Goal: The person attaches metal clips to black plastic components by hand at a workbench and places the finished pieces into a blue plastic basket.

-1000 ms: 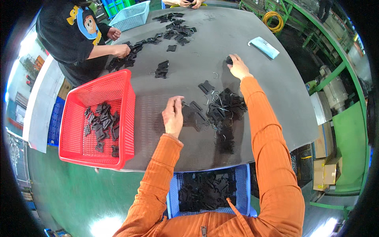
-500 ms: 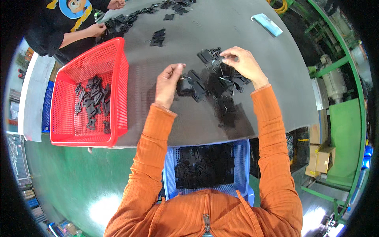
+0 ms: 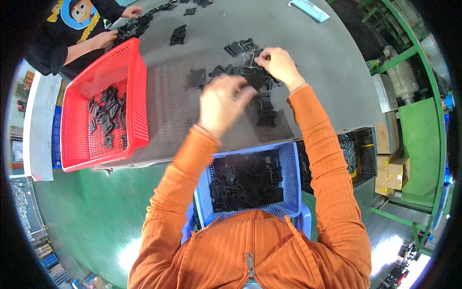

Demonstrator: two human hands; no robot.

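Observation:
Over the middle of the grey table, a loose pile of black plastic parts [image 3: 255, 77] with thin bent metal wires lies under my hands. My right hand [image 3: 280, 66] is at the pile's upper right, its fingers pinched together low over the parts. What they grip, if anything, is hidden. My left hand [image 3: 222, 103] hovers at the near left side of the pile, smeared by motion, so its hold is unclear. Directly in front of my body, a blue basket [image 3: 294, 183] contains many similar black parts [image 3: 245, 183].
A red basket [image 3: 139, 96] with some black parts stands at the table's left edge. Beyond it, a co-worker's hands [image 3: 107, 38] touch a row of black parts. A light-blue packet [image 3: 310, 9] lies far right. Cardboard boxes [image 3: 392, 173] stand beside a green frame [image 3: 417, 72].
My left hand has moved right and nearer to me, closer to my right hand. My right hand's fingers have curled in over the pile. The whole view has shifted slightly.

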